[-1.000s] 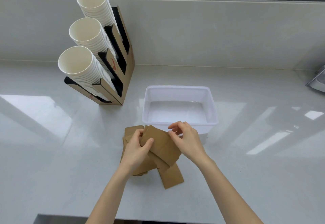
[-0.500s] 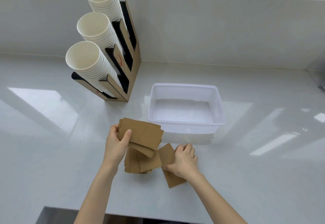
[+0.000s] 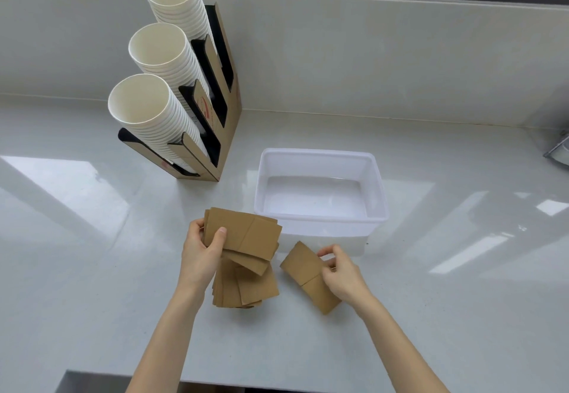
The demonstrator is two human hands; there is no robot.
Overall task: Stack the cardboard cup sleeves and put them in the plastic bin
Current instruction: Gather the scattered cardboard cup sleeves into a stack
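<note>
My left hand (image 3: 199,255) grips a small bunch of flat brown cardboard cup sleeves (image 3: 246,235), held just above the counter. Under it lies a loose pile of more sleeves (image 3: 246,289) on the white countertop. My right hand (image 3: 341,272) pinches one single sleeve (image 3: 303,266) at its right end, lifted a little, to the right of the pile. The translucent white plastic bin (image 3: 320,158) stands just behind both hands with nothing inside it.
A cardboard cup dispenser (image 3: 226,90) holding three slanted stacks of white paper cups (image 3: 154,109) stands at the back left. A metal object (image 3: 560,149) pokes in at the right edge. The counter's front edge (image 3: 215,382) runs below my arms.
My left hand has drawn its bunch of sleeves to the left. My right hand let go of that bunch, dropped to the counter and picked up a single sleeve.
</note>
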